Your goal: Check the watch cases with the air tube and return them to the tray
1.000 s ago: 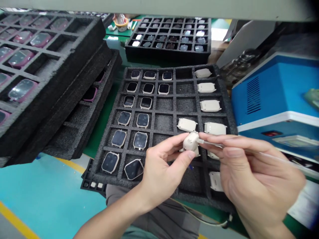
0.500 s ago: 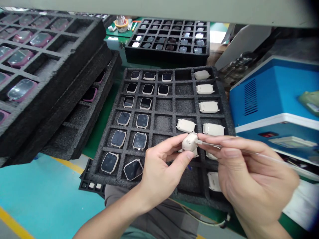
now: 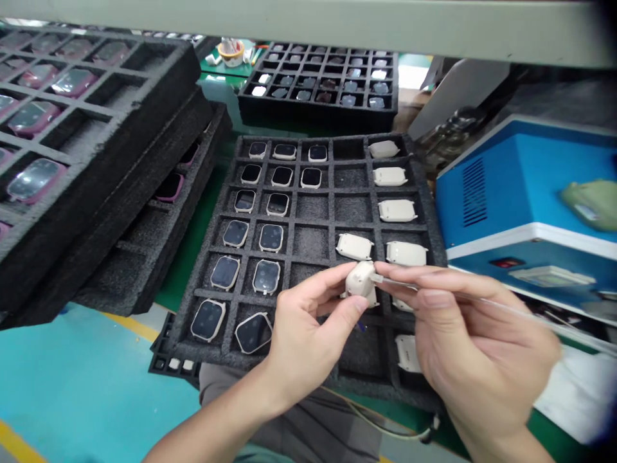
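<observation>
Largest before you is the dark-grey foam tray (image 3: pixel 312 244) with square compartments, and to its left rises the stack of dark-grey foam trays (image 3: pixel 120 161), whose top one holds pink-rimmed watches (image 3: pixel 36 180). On your right stands the blue-and-white boxy machine (image 3: pixel 544 199) with a slotted vent; behind your tray sits the black gridded tray (image 3: pixel 318 116) of dark and silvery pieces. Next in size come your right hand (image 3: pixel 475 334) and left hand (image 3: pixel 313 334), close together over the front right part of the foam tray. The rounded olive-green object (image 3: pixel 592 204) is at the machine's blue front, above the pale rectangular panel (image 3: pixel 544 276) — too blurred for you to read any writing there. Beige-rimmed square watches (image 3: pixel 225 272) lie screen-up in the left columns, while beige watch cases (image 3: pixel 397 211) lie back-up at the right, their small dark marks too tiny to read. Your left thumb and fingers pinch one tilted beige plastic-looking watch case (image 3: pixel 359 278), held above the tray. Your right hand grips the slim rod-like tool with a pale tip (image 3: pixel 396 282) — its end appears to touch that case's right side.
</observation>
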The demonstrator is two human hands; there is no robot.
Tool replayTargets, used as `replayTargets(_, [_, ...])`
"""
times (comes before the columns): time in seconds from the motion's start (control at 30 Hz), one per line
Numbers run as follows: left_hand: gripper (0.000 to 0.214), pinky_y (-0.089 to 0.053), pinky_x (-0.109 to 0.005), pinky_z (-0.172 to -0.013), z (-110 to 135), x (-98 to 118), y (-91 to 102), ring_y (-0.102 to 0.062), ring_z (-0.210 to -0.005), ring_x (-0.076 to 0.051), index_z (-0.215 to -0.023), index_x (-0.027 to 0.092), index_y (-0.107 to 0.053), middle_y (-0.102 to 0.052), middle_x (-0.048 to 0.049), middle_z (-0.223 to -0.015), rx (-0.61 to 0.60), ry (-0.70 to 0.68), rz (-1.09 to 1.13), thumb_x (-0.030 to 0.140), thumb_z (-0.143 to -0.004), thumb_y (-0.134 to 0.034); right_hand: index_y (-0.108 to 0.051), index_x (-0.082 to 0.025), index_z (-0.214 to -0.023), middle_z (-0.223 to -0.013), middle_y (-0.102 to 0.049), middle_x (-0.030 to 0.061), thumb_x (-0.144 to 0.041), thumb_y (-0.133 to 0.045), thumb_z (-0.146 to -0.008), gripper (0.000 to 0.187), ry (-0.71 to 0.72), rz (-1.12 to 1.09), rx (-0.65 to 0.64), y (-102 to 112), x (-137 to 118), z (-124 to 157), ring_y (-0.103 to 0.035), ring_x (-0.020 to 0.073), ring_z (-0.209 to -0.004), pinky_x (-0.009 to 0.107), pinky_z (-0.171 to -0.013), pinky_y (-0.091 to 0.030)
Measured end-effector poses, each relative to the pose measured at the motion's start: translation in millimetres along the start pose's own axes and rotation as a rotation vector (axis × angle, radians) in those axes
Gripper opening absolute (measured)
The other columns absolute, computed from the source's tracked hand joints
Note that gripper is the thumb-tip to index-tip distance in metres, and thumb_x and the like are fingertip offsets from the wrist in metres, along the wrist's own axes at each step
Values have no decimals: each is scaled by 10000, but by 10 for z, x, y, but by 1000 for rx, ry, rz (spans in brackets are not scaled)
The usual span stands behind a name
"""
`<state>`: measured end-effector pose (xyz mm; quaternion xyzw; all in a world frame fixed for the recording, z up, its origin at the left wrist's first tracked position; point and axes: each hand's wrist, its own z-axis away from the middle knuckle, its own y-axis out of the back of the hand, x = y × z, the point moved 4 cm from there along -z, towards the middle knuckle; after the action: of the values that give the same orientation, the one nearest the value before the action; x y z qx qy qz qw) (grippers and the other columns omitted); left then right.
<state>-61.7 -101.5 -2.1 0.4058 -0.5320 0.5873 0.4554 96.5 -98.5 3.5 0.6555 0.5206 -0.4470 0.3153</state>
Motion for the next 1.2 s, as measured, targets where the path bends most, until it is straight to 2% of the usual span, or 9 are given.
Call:
replayTargets(0.23, [308,-650,-288,-931,-40,43,3,-795,-1049,-231,-1187,160,-795,-821,-95,-1177,12,-11,-23,168,-879,-779,-752,-216,-998,-1041,-808,59,-224,-692,-978,64,-10,-21,-65,-7,54,-5,-808,253,-1034,428,-886,-711])
replayTargets(0.43, [302,-647,-319,-978,-65,98,26,-803,-1045,-243,-1140,211,-814,-830,-52,-1156,56,-67,-130,253,-842,-844,-746,-248,-1023,-1053,-815,31,-220,-643,-1009,108,-7,-79,-111,-63,13,-92,-798,190,-1027,351,-898,-687])
replayTargets(0.57, [379,-625,-387,-1041,-96,37,88,-799,-1061,-273,-1176,272,-808,-820,-15,-1193,154,-64,-242,331,-808,-880,-752,-269,-1016,-1043,-823,36,-294,-665,-998,93,-33,-175,-129,-92,34,-187,-800,203,-1011,382,-889,-685])
replayTargets(0.77, [352,-581,-472,-1113,-99,45,82,-798,-1061,-297,-1154,322,-813,-820,13,-1187,198,-77,-330,380,-812,-874,-738,-267,-985,-1036,-823,40,-379,-685,-978,124,-71,-278,-143,-109,58,-233,-799,210,-1013,397,-913,-674])
replayTargets(0.9, [341,-600,-451,-1088,-105,63,73,-802,-1047,-290,-1130,308,-817,-827,6,-1163,220,-66,-323,383,-803,-880,-735,-269,-988,-1030,-824,42,-416,-677,-975,158,-93,-267,-149,-117,56,-227,-799,207,-989,402,-916,-672])
replayTargets(1.2, [415,-615,-434,-1052,-126,27,88,-788,-1094,-296,-1184,227,-792,-816,-65,-1203,141,-90,-257,350,-798,-884,-754,-264,-1001,-1035,-829,42,-408,-681,-974,164,-82,-222,-136,-104,42,-213,-801,205,-978,372,-855,-683])
